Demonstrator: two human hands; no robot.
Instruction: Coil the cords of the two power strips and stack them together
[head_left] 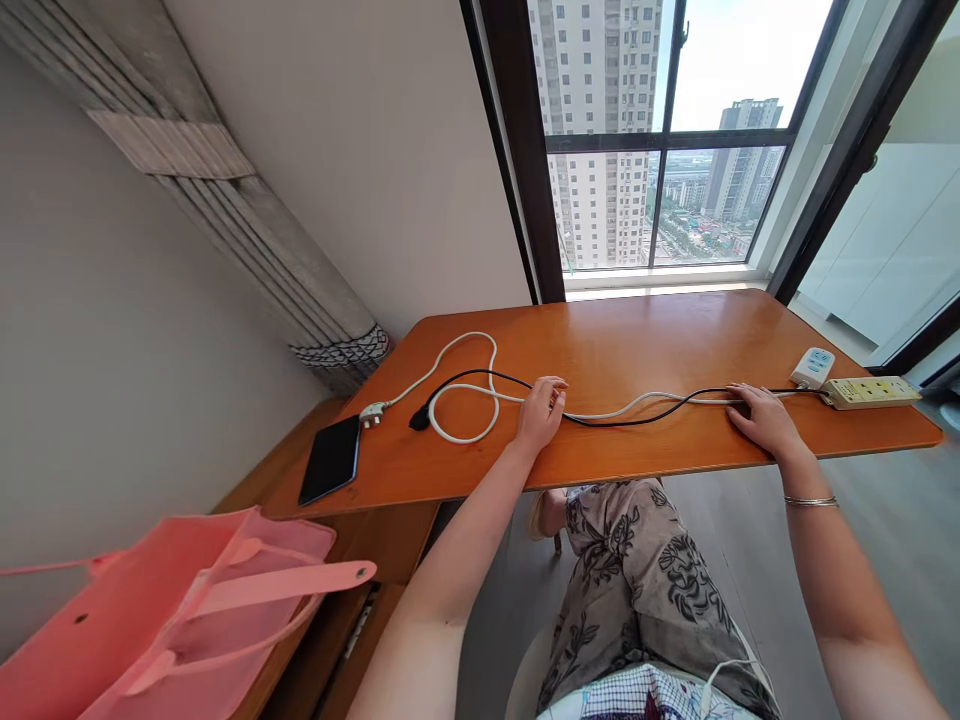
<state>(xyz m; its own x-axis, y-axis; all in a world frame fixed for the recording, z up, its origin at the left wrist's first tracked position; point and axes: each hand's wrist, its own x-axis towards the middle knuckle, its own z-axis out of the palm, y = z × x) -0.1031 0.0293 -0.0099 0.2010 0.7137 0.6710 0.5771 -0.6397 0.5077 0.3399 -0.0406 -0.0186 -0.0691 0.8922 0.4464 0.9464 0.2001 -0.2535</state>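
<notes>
A white cable (459, 436) and a black cable (630, 421) run together across a wooden desk (637, 340). My left hand (541, 409) rests on both cables near the desk's middle, fingers curled over them. My right hand (759, 417) lies on the same cables further right, fingers bent down onto them. The cables lead right to a beige power strip (870, 391) and a small white socket adapter (813, 366). To the left, the white cable loops and ends in a white plug (373, 411); the black cable ends in a black plug (420, 419).
A black phone (331, 459) lies at the desk's left front corner. A pink tote bag (172, 610) sits on a lower wooden shelf at the left. A grey curtain (225, 200) hangs along the wall. A large window (660, 140) is behind the desk.
</notes>
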